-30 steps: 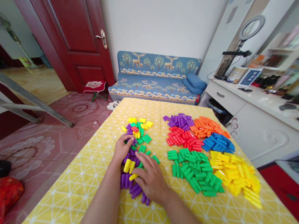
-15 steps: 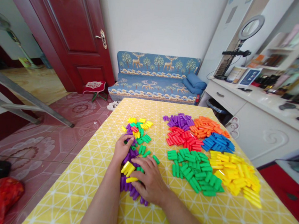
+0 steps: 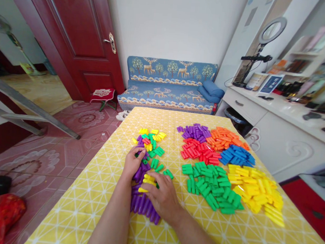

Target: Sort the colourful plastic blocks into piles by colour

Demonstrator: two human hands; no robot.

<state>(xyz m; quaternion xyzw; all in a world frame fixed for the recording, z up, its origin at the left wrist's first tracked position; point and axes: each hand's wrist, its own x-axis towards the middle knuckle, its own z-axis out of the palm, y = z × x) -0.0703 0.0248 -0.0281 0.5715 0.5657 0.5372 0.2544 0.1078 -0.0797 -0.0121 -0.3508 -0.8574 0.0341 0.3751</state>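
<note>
My right hand is curled around a few yellow plastic tube blocks, fingers and thumb on their right side. They are over a heap of purple tube blocks, several of which lie side by side. My left hand lies at the left edge of the mixed pile, its fingers bent together against purple blocks; what is between its fingertips is hidden. Beyond it, yellow, red, purple and green blocks lie jumbled. A few green blocks are just past my right hand.
Right of my hands lie sorted heaps of green, yellow, red, blue, orange and purple blocks. A yellow patterned cloth covers the table. A blue sofa stands behind it, a white dresser at right.
My right hand has shifted slightly away from me and drawn the yellow blocks up and right, uncovering more of the purple blocks. My left hand has stayed in place.
</note>
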